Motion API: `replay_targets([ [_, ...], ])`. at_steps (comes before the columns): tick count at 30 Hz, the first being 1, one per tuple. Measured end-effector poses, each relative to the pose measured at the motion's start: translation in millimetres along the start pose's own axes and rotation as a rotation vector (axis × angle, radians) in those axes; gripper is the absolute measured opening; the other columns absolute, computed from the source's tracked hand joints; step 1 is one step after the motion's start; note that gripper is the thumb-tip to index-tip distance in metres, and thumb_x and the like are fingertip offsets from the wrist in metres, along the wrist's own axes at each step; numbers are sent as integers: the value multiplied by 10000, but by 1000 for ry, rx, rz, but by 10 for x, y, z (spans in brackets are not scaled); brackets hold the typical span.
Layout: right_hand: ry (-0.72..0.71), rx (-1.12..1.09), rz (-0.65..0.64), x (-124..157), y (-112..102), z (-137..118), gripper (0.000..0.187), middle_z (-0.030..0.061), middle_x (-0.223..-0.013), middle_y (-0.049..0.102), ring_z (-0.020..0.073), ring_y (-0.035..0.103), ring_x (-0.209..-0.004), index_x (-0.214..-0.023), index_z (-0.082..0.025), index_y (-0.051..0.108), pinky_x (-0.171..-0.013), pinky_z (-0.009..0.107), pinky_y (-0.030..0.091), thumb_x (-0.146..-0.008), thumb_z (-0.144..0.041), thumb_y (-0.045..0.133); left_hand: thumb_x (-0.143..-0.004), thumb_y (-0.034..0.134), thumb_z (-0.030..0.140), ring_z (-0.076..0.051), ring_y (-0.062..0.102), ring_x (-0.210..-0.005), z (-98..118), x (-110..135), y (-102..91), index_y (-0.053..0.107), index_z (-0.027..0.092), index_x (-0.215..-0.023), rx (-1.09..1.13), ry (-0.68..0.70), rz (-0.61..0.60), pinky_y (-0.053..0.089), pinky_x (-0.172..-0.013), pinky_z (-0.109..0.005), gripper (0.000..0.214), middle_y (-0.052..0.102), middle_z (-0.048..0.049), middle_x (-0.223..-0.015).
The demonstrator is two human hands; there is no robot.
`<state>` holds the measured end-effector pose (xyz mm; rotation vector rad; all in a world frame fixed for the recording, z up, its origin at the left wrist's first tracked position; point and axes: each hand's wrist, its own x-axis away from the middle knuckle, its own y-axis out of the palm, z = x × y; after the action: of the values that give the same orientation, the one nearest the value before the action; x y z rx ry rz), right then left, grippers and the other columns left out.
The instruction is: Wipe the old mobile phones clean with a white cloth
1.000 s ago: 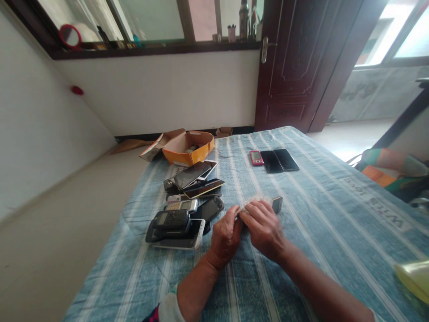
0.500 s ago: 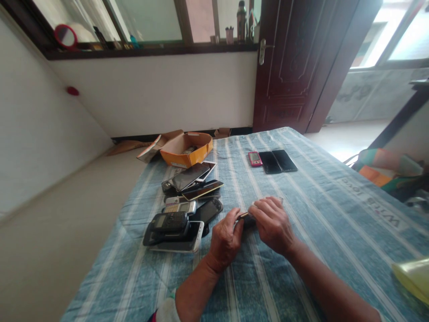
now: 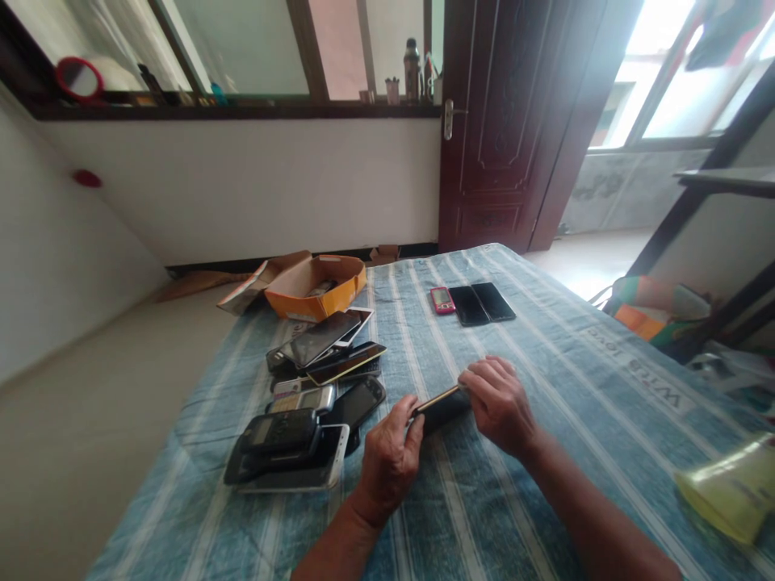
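A thin smartphone with a gold edge is tilted almost edge-on over the cloth. My left hand pinches its left end between thumb and fingers. At the other end, the curled fingers of my right hand close on it and hide that corner. A small pale bit shows at those fingertips, too small to name. Left of my hands lies a heap of phones, with a white-edged smartphone nearest me, a black phone on top of it and a silver keypad phone behind.
An open orange box stands behind the heap. Farther back on the striped tablecloth, a pink phone lies beside two black smartphones in a row. Yellow plastic lies at the right edge.
My right hand has slid toward the phone's right end, so more of its gold edge shows between my hands. The whole view has shifted slightly to the right.
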<state>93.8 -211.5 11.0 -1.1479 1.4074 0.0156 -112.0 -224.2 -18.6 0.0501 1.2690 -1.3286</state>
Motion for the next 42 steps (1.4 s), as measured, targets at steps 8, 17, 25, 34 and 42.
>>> replay_targets([
  [8, -61, -84, -40, -2, 129, -255, 257, 50, -779, 566, 184, 507, -782, -851, -180, 613, -838, 397, 416, -919, -114, 374, -955, 458, 244, -194, 742, -833, 27, -25, -25, 546, 154, -1144, 16, 16, -10, 612, -754, -262, 227, 752, -94, -949],
  [17, -101, -151, -55, -15, 207, -463, 295, 59, -770, 567, 186, 509, -780, -865, -159, 625, -811, 388, 415, -964, -155, 347, -953, 442, 236, -194, 741, -826, 50, -34, -52, 543, 140, -1143, 63, 24, -19, 611, -737, -260, 236, 749, -111, -947],
  [25, -89, -174, -49, -8, 205, -436, 302, 54, -771, 565, 182, 508, -773, -897, -171, 632, -786, 376, 421, -961, -159, 337, -923, 494, 253, -184, 731, -773, 45, -61, -76, 590, 152, -1088, 140, -31, -52, 605, -693, -255, 216, 749, -86, -903],
  [34, -81, -181, -43, -1, 210, -446, 295, 45, -763, 548, 179, 513, -761, -855, -187, 631, -760, 354, 416, -946, -143, 354, -893, 515, 200, -177, 651, -706, 64, -113, -114, 646, 158, -881, 126, -31, -102, 553, -650, -282, 139, 674, -60, -761],
  [42, -75, -186, -36, 28, 253, -470, 287, 53, -783, 555, 183, 505, -786, -872, -180, 626, -782, 369, 415, -958, -147, 353, -906, 490, 215, -165, 600, -670, 71, -116, -121, 635, 155, -844, 134, -40, -126, 508, -622, -275, 169, 630, -49, -722],
])
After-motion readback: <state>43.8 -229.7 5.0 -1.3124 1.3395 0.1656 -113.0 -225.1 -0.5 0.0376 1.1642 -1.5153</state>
